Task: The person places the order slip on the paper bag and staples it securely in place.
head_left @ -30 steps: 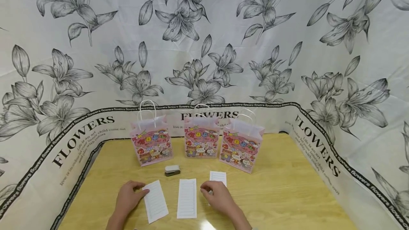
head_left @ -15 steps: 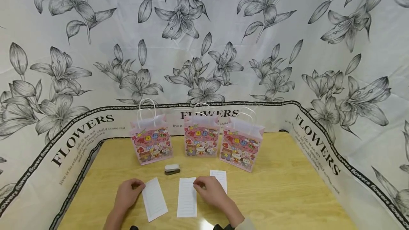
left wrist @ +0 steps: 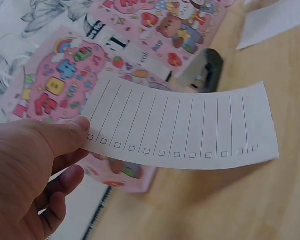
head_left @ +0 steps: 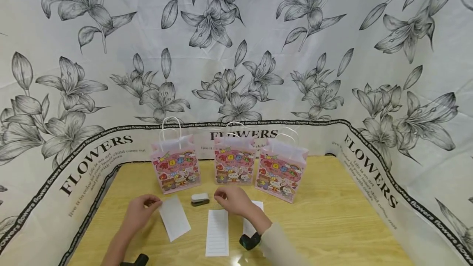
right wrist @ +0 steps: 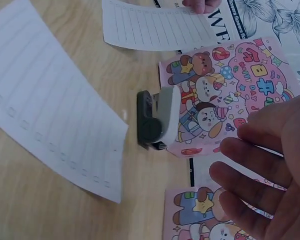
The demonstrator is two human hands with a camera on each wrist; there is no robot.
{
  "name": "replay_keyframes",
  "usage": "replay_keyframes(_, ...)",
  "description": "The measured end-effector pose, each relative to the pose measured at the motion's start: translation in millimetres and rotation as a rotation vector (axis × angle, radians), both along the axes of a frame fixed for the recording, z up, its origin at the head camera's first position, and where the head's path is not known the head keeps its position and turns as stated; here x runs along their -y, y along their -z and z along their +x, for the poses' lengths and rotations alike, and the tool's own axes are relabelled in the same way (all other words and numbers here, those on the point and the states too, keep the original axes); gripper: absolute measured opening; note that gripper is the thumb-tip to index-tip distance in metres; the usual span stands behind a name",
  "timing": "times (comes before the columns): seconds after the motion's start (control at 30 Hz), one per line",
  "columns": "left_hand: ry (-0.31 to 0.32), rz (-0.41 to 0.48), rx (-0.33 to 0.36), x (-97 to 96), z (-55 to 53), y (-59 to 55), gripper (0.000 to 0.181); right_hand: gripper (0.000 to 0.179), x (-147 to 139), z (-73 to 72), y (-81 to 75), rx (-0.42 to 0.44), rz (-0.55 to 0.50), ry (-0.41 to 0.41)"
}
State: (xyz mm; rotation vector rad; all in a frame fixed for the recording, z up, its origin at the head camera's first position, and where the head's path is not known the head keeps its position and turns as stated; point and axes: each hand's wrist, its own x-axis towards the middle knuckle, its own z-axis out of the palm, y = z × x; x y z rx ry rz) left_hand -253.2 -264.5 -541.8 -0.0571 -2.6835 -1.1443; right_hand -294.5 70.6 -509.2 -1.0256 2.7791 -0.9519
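Note:
My left hand (head_left: 138,212) pinches a corner of a white lined checklist slip (left wrist: 180,125) between thumb and fingers. The slip bows slightly and casts a shadow on the table; small boxes run along one edge. My right hand (head_left: 236,202) is just right of a small white-and-dark stapler (head_left: 200,199). In the right wrist view its fingers (right wrist: 250,185) are loosely spread, holding nothing, and the stapler (right wrist: 160,117) lies apart from them. A second lined slip (head_left: 217,233) lies flat in the middle. The third slip (head_left: 248,227) is partly hidden under my right forearm.
Three pink cartoon-printed paper bags stand behind: the left bag (head_left: 175,171), middle bag (head_left: 234,165) and right bag (head_left: 281,173), each with white handles. A flower-printed cloth (head_left: 240,60) hangs around the wooden table (head_left: 332,216).
My left hand has drawn its slip up and away from the table front. My right hand has moved forward and left, past the middle slip, to beside the stapler.

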Motion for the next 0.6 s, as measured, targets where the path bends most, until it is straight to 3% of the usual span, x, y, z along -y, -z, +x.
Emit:
replay_keyframes(0.23,0.059,-0.083,-0.148,6.6,-11.6,-38.9,0.004,0.015,17.5,-27.1,-24.7,-0.036,-0.019,-0.012)
replay_keyframes(0.4,0.077,-0.097,-0.139,6.7,-17.8,-63.2,0.007,0.015,30.2,-35.1,-35.4,-0.070,-0.079,0.001)
replay_keyframes(0.6,0.102,-0.132,-0.205,4.7,-35.7,-90.5,0.008,0.023,45.3,-48.3,-47.5,-0.102,-0.122,0.079)
